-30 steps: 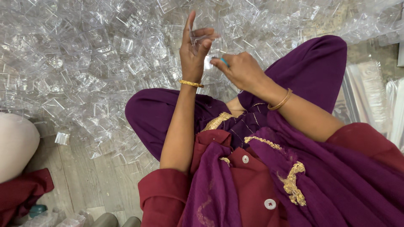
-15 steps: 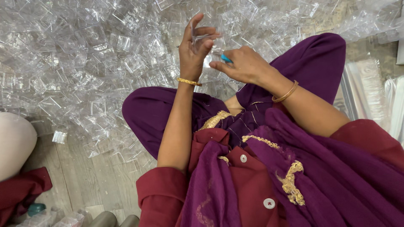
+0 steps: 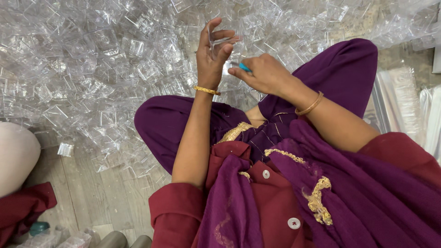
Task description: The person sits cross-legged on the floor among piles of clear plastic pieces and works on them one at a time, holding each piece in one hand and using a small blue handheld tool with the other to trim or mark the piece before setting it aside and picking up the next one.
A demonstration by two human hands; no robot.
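1. Spread across the wooden floor (image 3: 92, 202) at far left and on toward the middle: a wide heap of clear moulded plastic pieces (image 3: 92, 69), seemingly not yet handled, so most of the work judged to be left.
2. Raised above the lap, left hand (image 3: 212, 57) pinching one small clear plastic piece (image 3: 220, 43) between thumb and fingertips, other fingers spread upward.
3. Just beside it, right hand (image 3: 262, 73) closed around a small tool with a turquoise tip (image 3: 245, 67), tip aimed at the held piece; contact impossible to tell.
4. At far right, a stack of clear plastic sheeting (image 3: 404, 110); finished pieces not distinguishable anywhere.
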